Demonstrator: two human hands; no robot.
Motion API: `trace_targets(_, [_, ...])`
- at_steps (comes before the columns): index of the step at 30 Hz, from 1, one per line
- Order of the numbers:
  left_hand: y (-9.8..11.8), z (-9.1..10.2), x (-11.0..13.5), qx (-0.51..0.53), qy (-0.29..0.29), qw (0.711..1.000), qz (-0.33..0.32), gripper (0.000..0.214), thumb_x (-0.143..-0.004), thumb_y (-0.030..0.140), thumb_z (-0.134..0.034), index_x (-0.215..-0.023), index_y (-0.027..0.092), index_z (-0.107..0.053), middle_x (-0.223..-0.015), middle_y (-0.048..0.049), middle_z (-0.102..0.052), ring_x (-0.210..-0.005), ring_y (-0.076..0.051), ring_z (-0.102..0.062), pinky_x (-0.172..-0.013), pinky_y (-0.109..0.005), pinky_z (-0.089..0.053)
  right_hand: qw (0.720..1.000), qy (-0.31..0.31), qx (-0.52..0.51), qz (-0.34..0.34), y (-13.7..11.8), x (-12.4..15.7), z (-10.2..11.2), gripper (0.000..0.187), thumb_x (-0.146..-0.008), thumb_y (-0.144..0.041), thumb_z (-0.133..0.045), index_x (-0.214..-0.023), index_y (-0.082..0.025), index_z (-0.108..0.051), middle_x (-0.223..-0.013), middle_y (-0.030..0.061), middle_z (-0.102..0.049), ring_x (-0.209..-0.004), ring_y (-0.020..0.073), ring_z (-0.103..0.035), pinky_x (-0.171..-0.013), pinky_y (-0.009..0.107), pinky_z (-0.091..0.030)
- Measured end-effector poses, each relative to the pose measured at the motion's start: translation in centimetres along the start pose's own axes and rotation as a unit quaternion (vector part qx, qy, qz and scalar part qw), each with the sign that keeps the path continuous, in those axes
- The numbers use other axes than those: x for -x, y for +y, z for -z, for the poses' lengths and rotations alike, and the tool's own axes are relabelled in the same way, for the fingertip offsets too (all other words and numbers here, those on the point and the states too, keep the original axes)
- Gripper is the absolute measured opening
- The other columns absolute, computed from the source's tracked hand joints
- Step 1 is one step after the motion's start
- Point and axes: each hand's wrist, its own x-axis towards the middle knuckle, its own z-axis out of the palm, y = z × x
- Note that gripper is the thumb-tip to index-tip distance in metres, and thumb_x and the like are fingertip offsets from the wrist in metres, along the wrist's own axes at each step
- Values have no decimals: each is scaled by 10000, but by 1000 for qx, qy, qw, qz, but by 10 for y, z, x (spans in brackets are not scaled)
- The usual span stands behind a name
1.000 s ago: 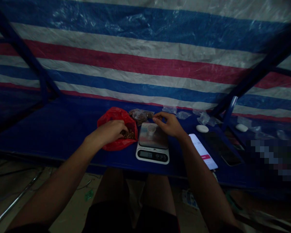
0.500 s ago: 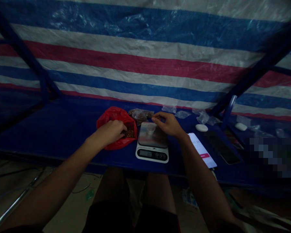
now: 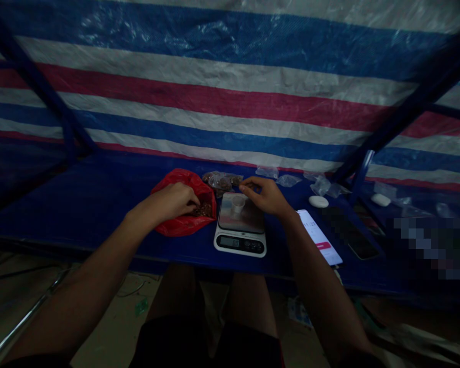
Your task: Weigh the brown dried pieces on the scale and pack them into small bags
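My left hand (image 3: 176, 198) reaches into an open red plastic bag (image 3: 176, 226), fingers curled down at small brown pieces (image 3: 204, 208) that look like beads or seeds. Whatever is between those fingertips is hidden. Right of the bag is a white kitchen scale (image 3: 240, 229) with a metal top and a lit display. On its plate stands a small clear cup (image 3: 238, 204). My right hand (image 3: 266, 197) hovers by the scale's far right corner, thumb and forefinger tips close together; I cannot make out anything in them.
Small clear bags of brown pieces (image 3: 221, 181) lie behind the scale. Several clear plastic bags (image 3: 289, 180) are strewn along the back. At right are a white case (image 3: 318, 202), a lit phone (image 3: 317, 237) and a dark phone (image 3: 358, 243). Striped sheeting (image 3: 230, 97) hangs behind the blue table (image 3: 99, 204).
My left hand has drawn back slightly to the left and up within the red bag, showing more of the brown pieces. My right hand stays almost still.
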Motion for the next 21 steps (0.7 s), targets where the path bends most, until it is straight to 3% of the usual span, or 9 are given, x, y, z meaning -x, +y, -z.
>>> trace_targets(7, [2,9,-2,5,-58,998,-2,286,-891,132,-636,-1033,206,-873,-1055,-65,-863,-899,-210,-799,-835,-301,-553,1000,-3,2,-2,0,0,0,236,-980,-387,-668,-977,-197,-808,-976,70,-828,-836,216,-720,-768,347,-542])
trace_targets(14, [0,18,-4,36,-46,998,13,292,-866,156,-645,-1033,230,-873,-1044,-41,-865,-886,-193,-792,-798,-275,-551,1000,-1,1,1,3,0,-1,246,-982,-400,-670,-984,-199,-812,-968,64,-826,-834,214,-716,-762,340,-538])
trace_targets(21, [40,45,-29,62,10,997,-53,297,-900,217,-667,-1104,284,-872,-1087,-8,-859,-960,-213,-791,-851,-305,-563,1000,10,1,-8,5,0,0,234,-977,-406,-684,-979,-207,-806,-984,75,-828,-854,229,-724,-769,354,-542])
